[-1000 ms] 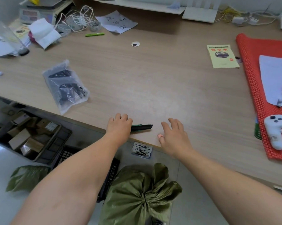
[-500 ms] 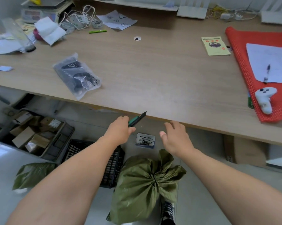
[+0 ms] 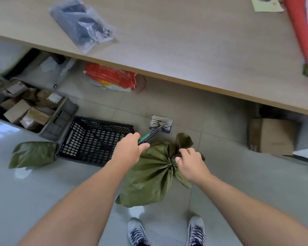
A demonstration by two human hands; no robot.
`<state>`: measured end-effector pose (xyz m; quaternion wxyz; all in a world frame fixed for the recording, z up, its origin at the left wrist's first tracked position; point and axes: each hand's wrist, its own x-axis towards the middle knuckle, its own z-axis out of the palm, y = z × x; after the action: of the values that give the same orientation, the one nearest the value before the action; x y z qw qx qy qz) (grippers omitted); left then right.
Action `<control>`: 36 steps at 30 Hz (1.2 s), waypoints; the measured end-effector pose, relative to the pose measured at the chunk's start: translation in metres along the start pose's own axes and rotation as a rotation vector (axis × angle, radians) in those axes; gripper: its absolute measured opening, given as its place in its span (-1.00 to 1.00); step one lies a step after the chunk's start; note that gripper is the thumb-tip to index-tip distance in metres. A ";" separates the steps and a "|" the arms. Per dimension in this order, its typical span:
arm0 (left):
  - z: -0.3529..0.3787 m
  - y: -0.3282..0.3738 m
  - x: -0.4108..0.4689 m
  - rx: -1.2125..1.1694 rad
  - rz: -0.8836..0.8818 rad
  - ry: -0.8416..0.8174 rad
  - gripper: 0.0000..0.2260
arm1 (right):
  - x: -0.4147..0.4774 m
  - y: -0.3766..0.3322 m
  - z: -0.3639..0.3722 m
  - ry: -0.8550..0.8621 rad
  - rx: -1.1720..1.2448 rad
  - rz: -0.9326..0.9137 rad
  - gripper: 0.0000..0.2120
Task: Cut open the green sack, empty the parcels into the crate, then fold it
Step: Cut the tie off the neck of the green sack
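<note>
The green sack [image 3: 149, 176] stands on the floor just right of the black crate [image 3: 96, 141], its tied neck pinched in the right hand [image 3: 190, 164] while the left hand [image 3: 130, 148] grips a green knife [image 3: 148, 136]. Best to pull the neck taut and slice just under the knot, blade away from the fingers [image 3: 178, 159]. Bare floor right of the sack leaves 1 clear side for tipping, though the table [image 3: 185, 50] edge overhangs beyond.
</note>
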<state>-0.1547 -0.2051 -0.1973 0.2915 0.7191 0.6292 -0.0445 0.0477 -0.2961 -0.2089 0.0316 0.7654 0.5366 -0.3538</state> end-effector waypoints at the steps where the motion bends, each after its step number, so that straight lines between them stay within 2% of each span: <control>1: 0.017 -0.003 0.000 -0.011 -0.010 -0.004 -0.62 | 0.007 0.009 0.011 -0.013 0.009 0.010 -0.60; 7: 0.115 -0.010 0.017 -0.108 -0.062 0.012 -0.67 | 0.064 0.058 0.077 -0.070 0.139 0.047 -0.62; 10: 0.162 -0.015 0.032 -0.065 -0.069 0.013 -0.72 | 0.092 0.082 0.115 -0.067 0.168 0.034 -0.66; 15: 0.227 -0.034 0.058 -0.016 0.064 0.001 -0.61 | 0.130 0.115 0.170 -0.052 0.181 0.046 -0.57; 21: 0.291 -0.063 0.082 0.001 0.117 0.003 -0.66 | 0.173 0.146 0.225 0.008 0.227 0.011 -0.46; 26: 0.323 -0.079 0.100 0.046 0.145 0.026 -0.60 | 0.196 0.157 0.259 0.114 0.334 0.018 -0.48; 32: 0.335 -0.088 0.109 -0.008 0.136 0.118 -0.67 | 0.207 0.166 0.278 0.236 0.405 -0.075 -0.48; 36: 0.342 -0.089 0.107 0.157 0.204 0.082 -0.67 | 0.212 0.176 0.285 0.331 0.510 -0.117 -0.40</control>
<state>-0.1121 -0.2704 -0.5584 0.2114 0.8011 0.5589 -0.0342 0.0884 -0.3229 -0.6024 -0.2698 0.7635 0.4717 -0.3490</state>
